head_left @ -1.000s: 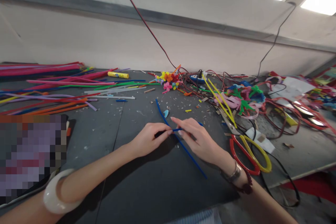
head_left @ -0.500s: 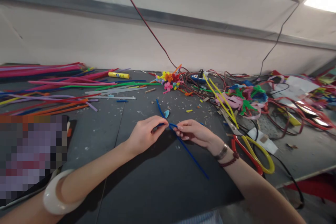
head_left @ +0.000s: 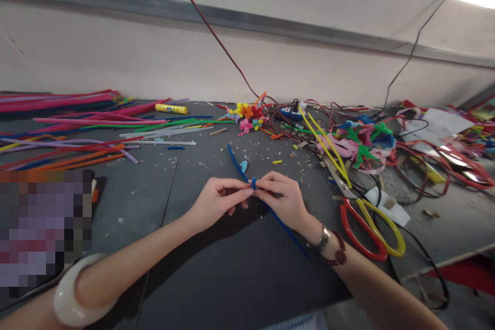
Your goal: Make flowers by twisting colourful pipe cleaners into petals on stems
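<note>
A long blue pipe cleaner lies across the dark table, running from the back towards the front right. My left hand and my right hand meet over its middle. Both pinch the blue pipe cleaner between thumb and fingertips, where a small blue loop or coil shows between them. A white bangle sits on my left wrist; beaded bracelets are on my right wrist.
Many coloured pipe cleaners lie at the left. A yellow glue stick and pipe-cleaner flowers sit at the back. Red-and-yellow scissors, cables and coloured scraps crowd the right. A blurred patch covers the left front.
My two hands have drawn together over the blue pipe cleaner, and a small blue coil now shows between the fingertips. My right wrist has turned.
</note>
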Tool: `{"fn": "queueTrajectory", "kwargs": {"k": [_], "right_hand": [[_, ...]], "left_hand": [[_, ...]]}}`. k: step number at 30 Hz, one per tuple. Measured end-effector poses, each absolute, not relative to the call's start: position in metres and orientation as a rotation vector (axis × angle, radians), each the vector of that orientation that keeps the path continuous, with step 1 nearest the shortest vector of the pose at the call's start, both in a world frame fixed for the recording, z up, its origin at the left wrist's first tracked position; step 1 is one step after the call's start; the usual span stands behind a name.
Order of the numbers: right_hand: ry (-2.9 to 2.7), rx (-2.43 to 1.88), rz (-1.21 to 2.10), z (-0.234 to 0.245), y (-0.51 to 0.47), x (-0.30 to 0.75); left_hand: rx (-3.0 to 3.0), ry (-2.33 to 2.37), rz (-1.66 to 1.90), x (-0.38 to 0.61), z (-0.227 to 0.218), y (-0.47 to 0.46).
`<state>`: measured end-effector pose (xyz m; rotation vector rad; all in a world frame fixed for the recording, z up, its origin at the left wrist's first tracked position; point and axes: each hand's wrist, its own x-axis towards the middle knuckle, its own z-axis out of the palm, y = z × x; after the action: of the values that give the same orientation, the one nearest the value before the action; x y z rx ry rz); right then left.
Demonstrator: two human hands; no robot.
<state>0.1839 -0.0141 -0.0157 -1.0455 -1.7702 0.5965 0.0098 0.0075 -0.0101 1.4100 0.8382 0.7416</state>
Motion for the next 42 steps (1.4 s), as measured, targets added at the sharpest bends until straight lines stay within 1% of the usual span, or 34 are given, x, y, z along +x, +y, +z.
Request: {"fn": "queueTrajectory", "kwargs": {"k": [5, 7, 9, 15, 19, 25, 28, 36, 42], "right_hand": [[-2.047, -0.943, 0.075, -0.016, -0.02, 0.185], [-2.059, -0.91, -0.053, -0.014, -0.022, 0.186], [-2.022, -0.878, -0.099, -0.013, -0.024, 0.188], [-2.01, -0.855, -0.034, -0.015, -0.026, 0.194], [-2.018, -0.853, 0.033, -0.014, -0.026, 0.191], [-1.872, -0.882, 0.362, -0.009, -0.028, 0.184], [-1.83, -0.895, 0.464, -0.01, -0.028, 0.183], [-1.826, -0.854, 0.541, -0.012, -0.028, 0.183], [-1.862, -0.922, 0.59, -0.01, -0.03, 0.182]], "left_hand": [[1.458, 0.858, 0.778, 0.007, -0.005, 0.012], [1.484, 0.873, 0.814, 0.007, -0.004, 0.013], [1.47, 0.893, 0.837, 0.006, -0.005, 0.015], [1.218, 0.841, 0.81, 0.006, -0.007, 0.019], [1.215, 0.812, 0.719, 0.006, -0.008, 0.019], [1.217, 0.802, 0.669, 0.005, -0.007, 0.018], [1.186, 0.799, 0.665, 0.005, -0.007, 0.018], [1.14, 0.757, 0.656, 0.005, -0.009, 0.018], [1.162, 0.748, 0.639, 0.005, -0.009, 0.018]]}}
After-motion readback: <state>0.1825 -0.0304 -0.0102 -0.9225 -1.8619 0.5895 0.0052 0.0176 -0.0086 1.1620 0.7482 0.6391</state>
